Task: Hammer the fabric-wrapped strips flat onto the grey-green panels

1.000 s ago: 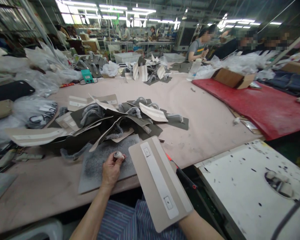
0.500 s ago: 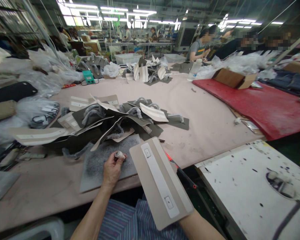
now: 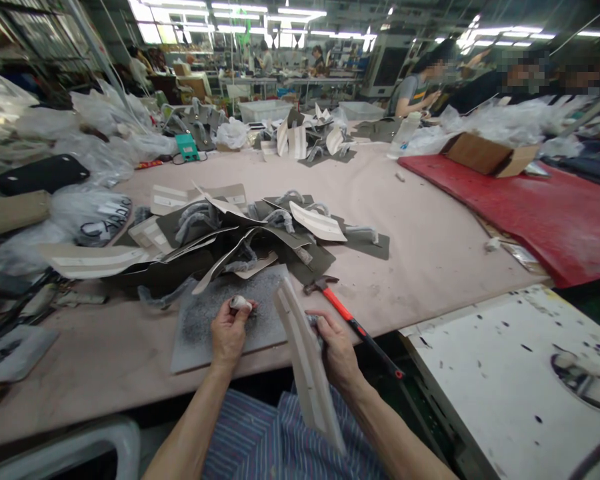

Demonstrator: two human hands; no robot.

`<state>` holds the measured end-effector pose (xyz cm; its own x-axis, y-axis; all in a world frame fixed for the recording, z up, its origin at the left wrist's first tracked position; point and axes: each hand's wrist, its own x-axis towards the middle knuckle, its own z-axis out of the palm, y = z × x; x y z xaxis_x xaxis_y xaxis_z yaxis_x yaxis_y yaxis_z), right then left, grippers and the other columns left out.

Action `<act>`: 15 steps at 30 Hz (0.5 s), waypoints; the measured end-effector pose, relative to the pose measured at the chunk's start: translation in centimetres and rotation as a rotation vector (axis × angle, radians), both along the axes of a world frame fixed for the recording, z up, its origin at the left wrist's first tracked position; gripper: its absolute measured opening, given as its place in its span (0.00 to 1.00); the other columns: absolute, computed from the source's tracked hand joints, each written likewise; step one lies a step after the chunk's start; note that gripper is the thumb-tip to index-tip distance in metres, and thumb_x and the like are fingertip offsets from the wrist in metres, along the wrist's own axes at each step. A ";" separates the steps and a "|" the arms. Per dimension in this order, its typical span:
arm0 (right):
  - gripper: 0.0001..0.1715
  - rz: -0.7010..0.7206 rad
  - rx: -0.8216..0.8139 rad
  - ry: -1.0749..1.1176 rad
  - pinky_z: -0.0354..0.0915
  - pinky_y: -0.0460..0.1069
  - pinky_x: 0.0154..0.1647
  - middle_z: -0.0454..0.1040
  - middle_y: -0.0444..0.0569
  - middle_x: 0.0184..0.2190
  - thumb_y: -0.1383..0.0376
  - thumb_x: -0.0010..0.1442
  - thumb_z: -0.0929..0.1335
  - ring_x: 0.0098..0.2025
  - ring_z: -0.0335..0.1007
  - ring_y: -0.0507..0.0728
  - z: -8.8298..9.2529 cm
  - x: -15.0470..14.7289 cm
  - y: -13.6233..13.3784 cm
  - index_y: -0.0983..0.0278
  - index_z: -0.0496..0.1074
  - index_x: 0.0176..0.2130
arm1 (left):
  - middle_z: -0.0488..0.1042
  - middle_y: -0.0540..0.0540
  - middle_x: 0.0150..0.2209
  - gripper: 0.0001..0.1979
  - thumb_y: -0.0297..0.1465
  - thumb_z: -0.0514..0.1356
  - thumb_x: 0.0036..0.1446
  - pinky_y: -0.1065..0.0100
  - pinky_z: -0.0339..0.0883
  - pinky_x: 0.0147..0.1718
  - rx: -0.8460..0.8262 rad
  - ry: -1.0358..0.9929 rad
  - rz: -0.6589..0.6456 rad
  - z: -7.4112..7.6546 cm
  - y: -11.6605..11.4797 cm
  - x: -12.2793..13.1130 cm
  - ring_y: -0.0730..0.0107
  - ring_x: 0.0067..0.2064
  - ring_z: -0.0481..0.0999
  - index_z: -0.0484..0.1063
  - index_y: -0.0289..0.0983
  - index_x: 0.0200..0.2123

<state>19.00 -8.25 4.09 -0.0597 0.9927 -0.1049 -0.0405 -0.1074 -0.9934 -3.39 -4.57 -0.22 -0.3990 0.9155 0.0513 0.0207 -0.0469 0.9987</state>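
My left hand (image 3: 229,335) is closed around a small white roll-like object (image 3: 239,304), resting on a grey speckled board (image 3: 205,317) at the table's near edge. My right hand (image 3: 336,347) grips a long beige panel (image 3: 307,363) with a white strip, held on edge and tilted toward me over my lap. A pile of dark olive and beige cut pieces (image 3: 230,237) with grey handles lies just beyond the board.
A hammer with a red handle (image 3: 347,317) lies right of my hand. A red mat (image 3: 520,213) with a cardboard box (image 3: 490,155) is at right, a white spotted panel (image 3: 510,373) at lower right. Plastic bags are heaped at left; other people work at the far tables.
The beige panel has turned from lying flat and face-up to standing on edge, uncovering my right hand and the hammer. My left hand stays on the board.
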 end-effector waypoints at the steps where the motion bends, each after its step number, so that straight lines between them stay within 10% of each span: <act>1: 0.21 0.009 0.064 -0.068 0.67 0.48 0.31 0.71 0.45 0.29 0.53 0.70 0.60 0.29 0.67 0.52 0.0 -0.2 0.0 0.64 0.71 0.49 | 0.80 0.44 0.36 0.17 0.42 0.65 0.55 0.65 0.74 0.42 0.019 -0.040 0.035 -0.1 0.0 0.0 0.65 0.38 0.81 0.73 0.35 0.40; 5: 0.18 0.120 0.382 -0.520 0.67 0.52 0.44 0.75 0.52 0.42 0.62 0.69 0.59 0.42 0.71 0.57 0.3 -1.5 -0.5 0.64 0.70 0.52 | 0.80 0.45 0.36 0.16 0.41 0.65 0.55 0.69 0.74 0.40 0.037 0.006 0.076 0.0 0.0 0.1 0.67 0.38 0.80 0.75 0.35 0.39; 10: 0.21 0.279 0.356 -0.953 0.67 0.51 0.38 0.74 0.55 0.42 0.65 0.68 0.60 0.39 0.73 0.59 -0.4 -3.2 -1.4 0.67 0.65 0.58 | 0.80 0.46 0.37 0.13 0.38 0.64 0.57 0.68 0.73 0.43 0.103 0.130 0.156 1.7 -0.4 0.8 0.67 0.39 0.80 0.74 0.36 0.41; 15: 0.23 0.330 0.279 -0.988 0.67 0.52 0.38 0.75 0.56 0.44 0.64 0.67 0.62 0.40 0.74 0.61 -0.8 -3.8 -1.4 0.68 0.64 0.59 | 0.81 0.46 0.38 0.10 0.35 0.64 0.58 0.68 0.72 0.43 0.031 0.168 -0.187 2.1 -0.1 2.5 0.66 0.40 0.80 0.73 0.38 0.42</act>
<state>15.25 -9.67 3.24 -0.3413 0.9396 -0.0260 0.7826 0.2688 -0.5616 -0.89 -4.71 1.86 -0.2063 0.9695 0.1320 0.1743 -0.0964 0.9800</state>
